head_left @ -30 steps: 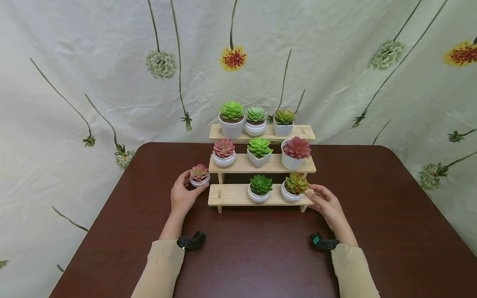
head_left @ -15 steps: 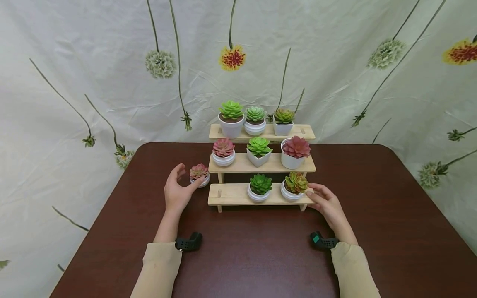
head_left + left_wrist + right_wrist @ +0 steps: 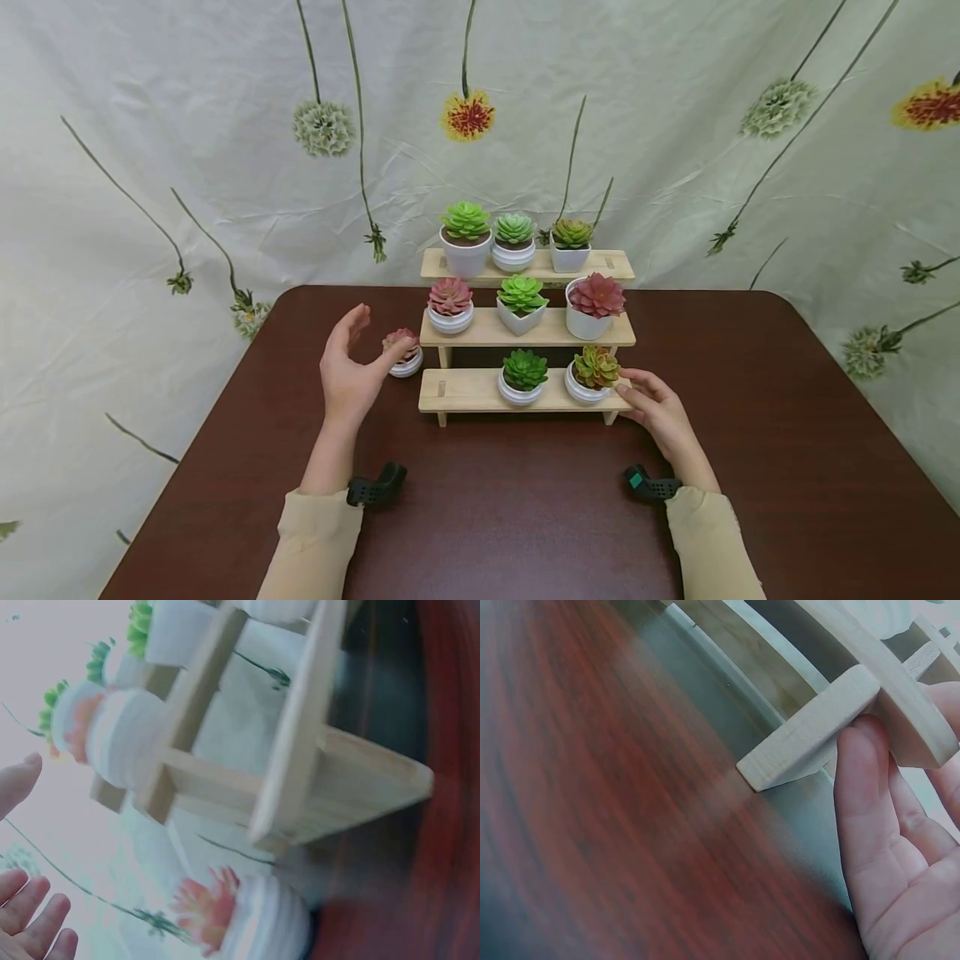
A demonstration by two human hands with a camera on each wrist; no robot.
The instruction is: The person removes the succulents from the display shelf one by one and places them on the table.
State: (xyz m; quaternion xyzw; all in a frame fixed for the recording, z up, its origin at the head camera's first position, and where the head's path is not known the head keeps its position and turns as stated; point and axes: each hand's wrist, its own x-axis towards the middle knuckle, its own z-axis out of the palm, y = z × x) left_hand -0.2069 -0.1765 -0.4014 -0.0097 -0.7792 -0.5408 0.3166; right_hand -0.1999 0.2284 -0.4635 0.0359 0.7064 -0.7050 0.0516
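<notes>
A small pink succulent point(image 3: 402, 338) in a round white pot stands on the table, left of a three-tier wooden plant stand point(image 3: 465, 392). My left hand point(image 3: 348, 375) is raised beside it with fingers spread; the left wrist view shows the potted pink succulent point(image 3: 259, 922) apart from the fingers. My right hand point(image 3: 660, 417) holds the right end of the bottom tier, near a yellow-green succulent point(image 3: 596, 368) in a white pot. In the right wrist view, fingertips press under the plank, by the stand's leg point(image 3: 810, 731).
A dark green succulent point(image 3: 524, 372) also sits on the bottom tier. On the middle tier are a pink succulent point(image 3: 451, 297), a bright green one point(image 3: 522, 295) and a dark red one point(image 3: 597, 297). Three green potted succulents line the top tier. A flower-print cloth point(image 3: 225, 125) hangs behind the table point(image 3: 495, 517).
My left hand has let go of the small pink succulent's pot and moved left and up, fingers spreading. The pot stays on the table. My right hand stays on the stand.
</notes>
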